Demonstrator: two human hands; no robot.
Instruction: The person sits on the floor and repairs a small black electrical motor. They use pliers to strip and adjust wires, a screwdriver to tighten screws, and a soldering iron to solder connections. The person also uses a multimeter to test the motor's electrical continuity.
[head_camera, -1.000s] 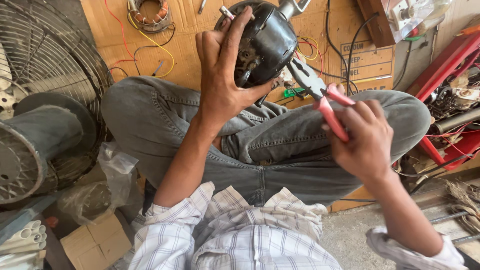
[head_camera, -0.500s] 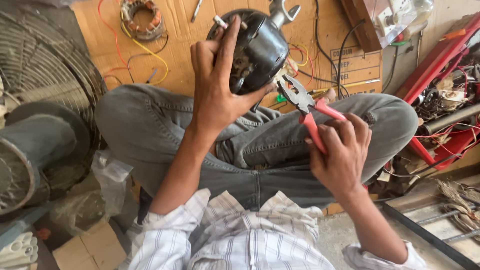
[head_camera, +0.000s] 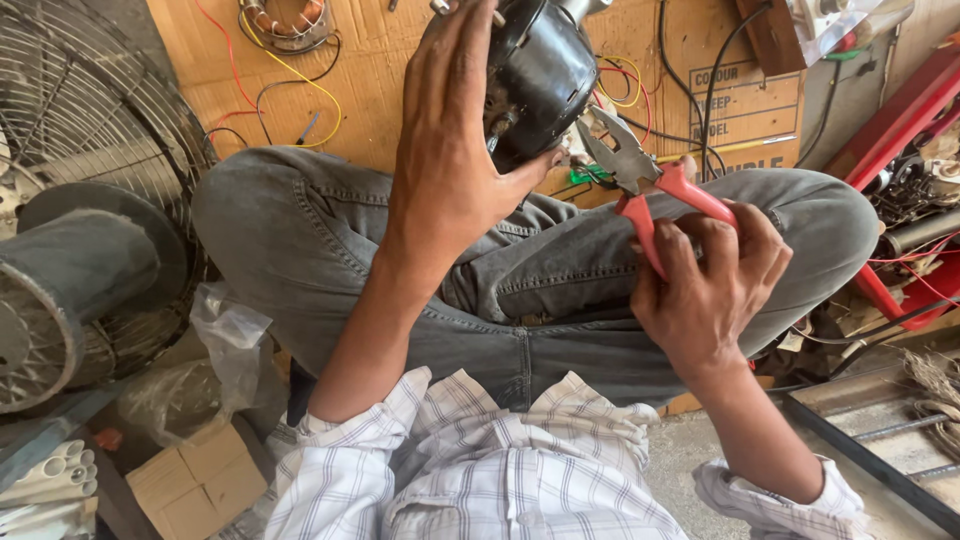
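Observation:
My left hand is wrapped around a black fan motor, held up above my crossed legs in grey jeans. My right hand grips the red handles of a pair of pliers. The metal jaws of the pliers point up and left, close to the right side of the motor. The front of the motor is hidden behind my left hand.
Flattened cardboard lies on the floor beyond my knees with red, yellow and black wires and a copper coil on it. A wire fan guard and dark fan parts stand at left. Red metal frames are at right.
The view has shifted closer. My right hand with the pliers has stayed beside the motor, with the jaws angled toward its right side. My left hand keeps its hold on the motor.

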